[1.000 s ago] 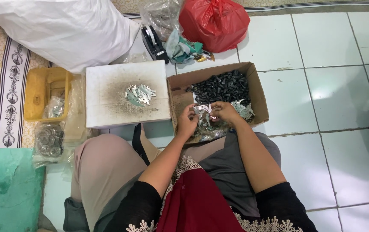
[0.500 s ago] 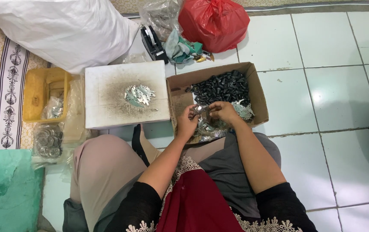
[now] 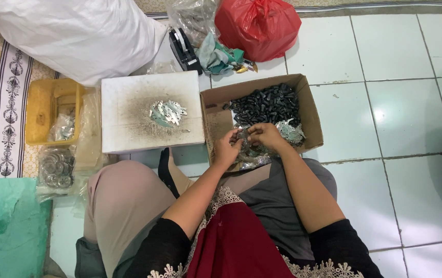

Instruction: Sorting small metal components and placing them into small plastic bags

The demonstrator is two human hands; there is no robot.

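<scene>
Open brown cardboard box (image 3: 311,110) holds a heap of small black plastic pieces (image 3: 266,104) and thin silvery metal plates (image 3: 289,132). Both hands meet over its near edge: left hand (image 3: 227,150) and right hand (image 3: 265,136) pinch 1 small part (image 3: 243,136) together.

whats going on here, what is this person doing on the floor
A person sits on the tiled floor with both hands over an open cardboard box. The left hand and right hand are close together, fingering small shiny metal pieces at the near end of the box. A heap of small black parts fills its far end. Beside it, a white block holds a few flat metal pieces.
</scene>
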